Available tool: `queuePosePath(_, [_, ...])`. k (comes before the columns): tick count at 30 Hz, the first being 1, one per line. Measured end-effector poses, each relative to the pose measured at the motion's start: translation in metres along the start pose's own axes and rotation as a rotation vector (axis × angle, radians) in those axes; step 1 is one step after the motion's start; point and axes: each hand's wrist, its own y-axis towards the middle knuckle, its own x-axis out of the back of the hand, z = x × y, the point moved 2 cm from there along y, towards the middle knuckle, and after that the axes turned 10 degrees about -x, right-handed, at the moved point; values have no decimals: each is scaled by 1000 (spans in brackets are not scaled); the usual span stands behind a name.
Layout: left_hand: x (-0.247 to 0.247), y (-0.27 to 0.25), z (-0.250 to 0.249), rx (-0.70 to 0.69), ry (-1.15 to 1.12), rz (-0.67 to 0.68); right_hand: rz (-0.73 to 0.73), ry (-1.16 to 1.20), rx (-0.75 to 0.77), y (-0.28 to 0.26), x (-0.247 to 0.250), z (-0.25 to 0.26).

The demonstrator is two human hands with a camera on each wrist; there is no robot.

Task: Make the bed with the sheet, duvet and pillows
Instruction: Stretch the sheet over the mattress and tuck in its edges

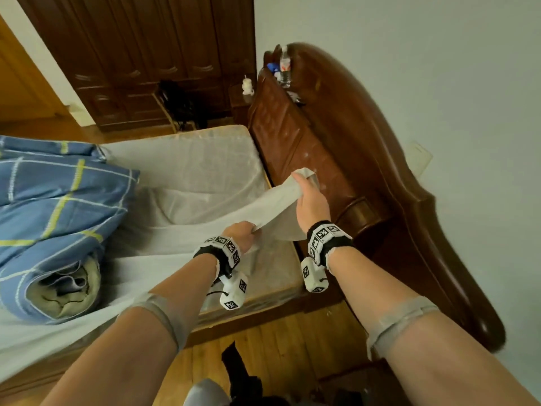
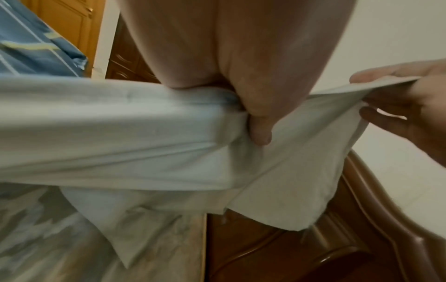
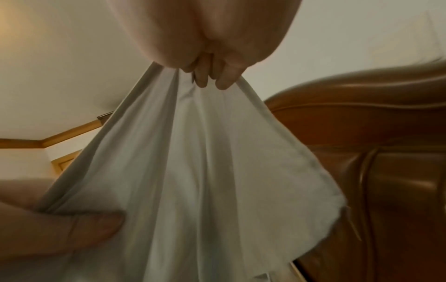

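Observation:
A pale grey sheet (image 1: 187, 235) lies rumpled over the mattress (image 1: 205, 159), its corner lifted near the headboard. My left hand (image 1: 243, 231) grips the sheet's edge low over the mattress corner; its thumb (image 2: 259, 131) presses the bunched sheet (image 2: 125, 137). My right hand (image 1: 307, 194) holds the sheet's corner higher up, close to the headboard, fingers (image 3: 223, 79) curled into the sheet (image 3: 193, 162). A blue checked duvet (image 1: 58, 206) sits rolled up on the bed's left part. No pillows are in view.
The dark wooden headboard (image 1: 366, 159) runs along the right, against a white wall. A water bottle (image 1: 284, 67) and small items stand on its ledge. A dark wardrobe (image 1: 146, 54) stands behind the bed. Wooden floor (image 1: 278, 341) lies at my feet.

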Motion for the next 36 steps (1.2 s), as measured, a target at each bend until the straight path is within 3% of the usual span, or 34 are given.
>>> queuePosePath(4, [-17, 17, -41, -98, -121, 13, 6, -15, -228, -4, 31, -48])
queuePosePath(7, [-56, 19, -60, -167, -120, 128, 45, -172, -351, -22, 36, -101])
queuePosePath(11, [-96, 13, -57, -221, 17, 300, 314, -403, -567, -59, 19, -154])
queuePosePath(14, [-111, 0, -37, -215, 50, 379, 541, -413, -654, -79, -11, -169])
queuePosePath(17, [-118, -17, -8, -132, -66, 455, 599, -432, -687, -88, -40, -162])
queuePosePath(22, [-88, -42, 50, 30, -183, 337, 682, -464, -606, -83, -87, -115])
queuePosePath(27, [-31, -94, 139, 163, -193, 181, 798, -442, -446, -89, -164, -22])
queuePosePath(36, [66, -296, 351, 404, -199, -67, 998, -389, -49, -176, -335, 219])
